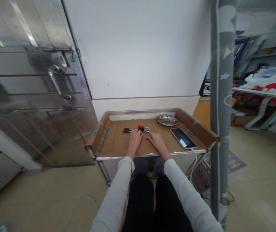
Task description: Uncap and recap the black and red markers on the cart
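Observation:
Both of my hands lie flat on a cardboard-lined table [114, 145]. My left hand [135, 138] rests palm down with its fingers stretched out, the fingertips close to several marker pens [138, 129] lying in a loose group. My right hand [155, 139] also lies flat and open, just right of the left one, its fingertips near the red-capped pen [143, 127]. Neither hand holds anything.
A shallow metal dish [167, 120] stands at the table's back right. A phone [182, 138] with a white cable lies along the right edge. A steel door [32, 96] is at left, a grey pole [221, 106] at right, cluttered shelves beyond.

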`<state>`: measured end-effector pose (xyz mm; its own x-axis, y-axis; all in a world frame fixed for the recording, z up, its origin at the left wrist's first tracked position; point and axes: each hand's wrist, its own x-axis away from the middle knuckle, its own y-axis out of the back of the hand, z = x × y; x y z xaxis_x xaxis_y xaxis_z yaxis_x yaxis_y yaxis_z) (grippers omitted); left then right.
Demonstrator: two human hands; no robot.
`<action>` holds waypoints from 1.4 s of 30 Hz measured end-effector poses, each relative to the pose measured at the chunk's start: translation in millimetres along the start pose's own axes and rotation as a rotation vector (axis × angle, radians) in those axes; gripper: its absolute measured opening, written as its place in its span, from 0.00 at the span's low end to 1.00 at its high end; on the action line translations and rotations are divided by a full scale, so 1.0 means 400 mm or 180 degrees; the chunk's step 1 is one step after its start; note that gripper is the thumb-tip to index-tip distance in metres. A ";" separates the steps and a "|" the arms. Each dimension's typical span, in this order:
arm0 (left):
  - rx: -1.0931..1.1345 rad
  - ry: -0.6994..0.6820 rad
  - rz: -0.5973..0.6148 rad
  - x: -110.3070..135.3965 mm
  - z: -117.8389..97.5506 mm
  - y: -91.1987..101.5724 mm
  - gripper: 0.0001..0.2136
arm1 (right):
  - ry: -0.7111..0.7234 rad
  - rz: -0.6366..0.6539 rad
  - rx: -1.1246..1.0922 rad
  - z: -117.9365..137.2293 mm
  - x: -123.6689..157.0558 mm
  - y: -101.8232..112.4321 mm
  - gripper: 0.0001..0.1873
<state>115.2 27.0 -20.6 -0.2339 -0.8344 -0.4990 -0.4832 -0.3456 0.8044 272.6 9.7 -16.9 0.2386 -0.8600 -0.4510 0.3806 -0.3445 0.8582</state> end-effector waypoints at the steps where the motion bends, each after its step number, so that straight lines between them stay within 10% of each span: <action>1: 0.0018 0.0014 0.0009 0.000 -0.001 0.001 0.03 | 0.0005 -0.0065 -0.0094 -0.002 0.000 -0.001 0.06; 13: 0.0769 -0.0254 0.0058 0.005 0.009 0.002 0.10 | 0.0227 -0.0206 -0.1530 -0.009 -0.003 -0.011 0.10; 27: 0.2271 0.0268 0.0024 0.001 0.010 0.016 0.03 | 0.0286 -0.0146 -0.1213 -0.015 -0.001 -0.014 0.09; 42: 0.2256 0.0170 -0.0050 -0.001 0.000 0.032 0.04 | 0.0229 -0.0279 -0.1186 -0.008 0.003 -0.002 0.10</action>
<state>109.0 23.0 -10.3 -0.1895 -0.8578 -0.4777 -0.9229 -0.0104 0.3849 275.5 9.9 -19.0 0.2479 -0.8003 -0.5460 0.6975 -0.2437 0.6738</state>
